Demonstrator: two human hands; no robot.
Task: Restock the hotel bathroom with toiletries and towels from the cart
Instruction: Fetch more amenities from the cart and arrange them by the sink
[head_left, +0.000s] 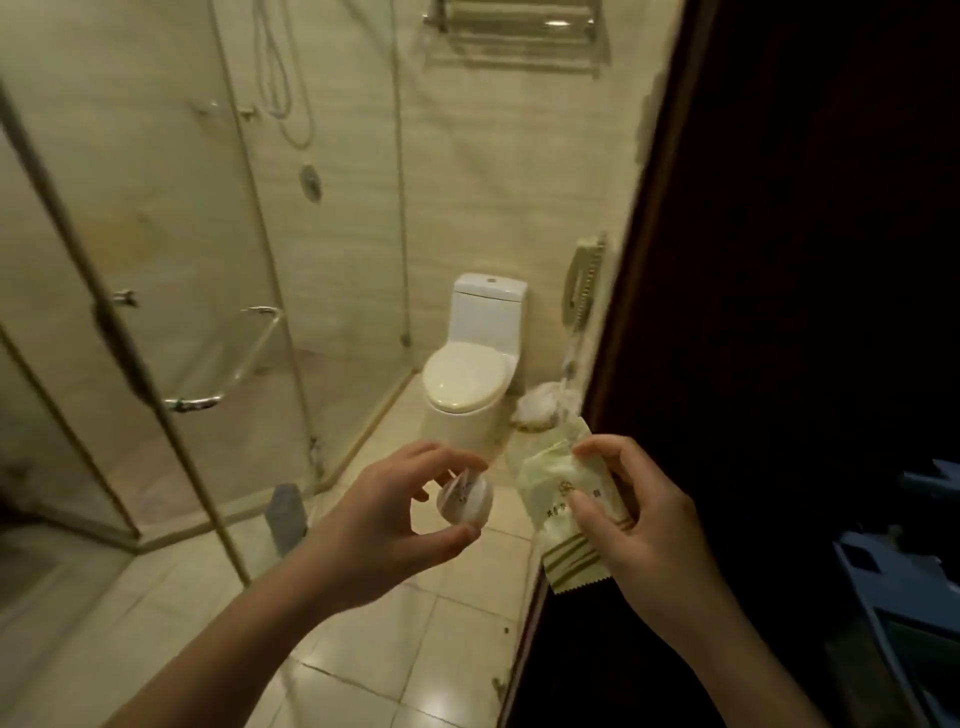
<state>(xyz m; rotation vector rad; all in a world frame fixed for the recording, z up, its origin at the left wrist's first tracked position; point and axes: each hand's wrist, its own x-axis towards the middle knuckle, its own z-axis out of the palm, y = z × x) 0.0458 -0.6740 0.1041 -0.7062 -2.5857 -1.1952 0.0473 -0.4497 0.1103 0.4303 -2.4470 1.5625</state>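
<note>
My left hand (395, 514) pinches a small round white wrapped soap (464, 500) between thumb and fingers, held in the air over the tiled floor. My right hand (631, 512) grips a bundle of pale green toiletry sachets (561, 488) with printed text and striped ends. Both hands are raised side by side at the bathroom doorway, a little in front of the white toilet (470, 382). A chrome towel rack (511, 23) hangs high on the far wall.
A glass shower enclosure (171, 291) with a chrome handle fills the left. A lined waste bin (543, 410) stands right of the toilet. The dark wooden door (779, 260) rises on the right, with part of a blue cart (904, 582) beyond it. A grey object (285, 514) stands by the shower's corner.
</note>
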